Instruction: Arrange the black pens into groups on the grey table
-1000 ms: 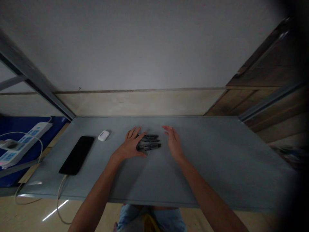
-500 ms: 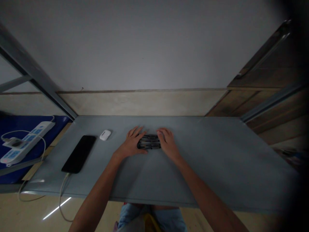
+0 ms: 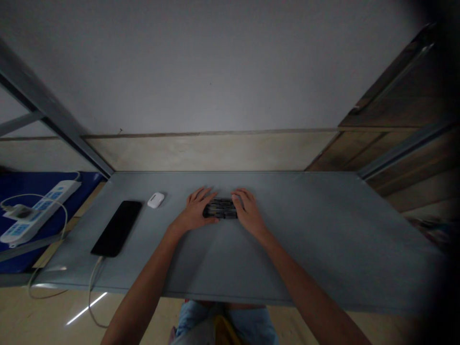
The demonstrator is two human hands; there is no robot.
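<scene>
A low, flat block of dark, slim pieces (image 3: 220,208) lies on the grey table; its rows run left to right, and the exact kind is too dark to tell. My left hand (image 3: 194,211) spans its left end, thumb along the near edge and forefinger at the far edge, the other fingers fanned out. Over the right end rests my right hand (image 3: 248,211), with its thumb and bent fingers against the pieces. Both ends of the block are hidden under the hands.
On the grey table (image 3: 305,239), left of my hands, lie a white earbud case (image 3: 155,200) and a black phone (image 3: 117,229) with a cable plugged in. A white power strip (image 3: 41,211) sits on a blue surface farther left. A wall (image 3: 215,151) stands behind the table.
The dark pieces now sit closer together, and the pale gaps between their rows have narrowed. Both hands stay around the block with almost no shift.
</scene>
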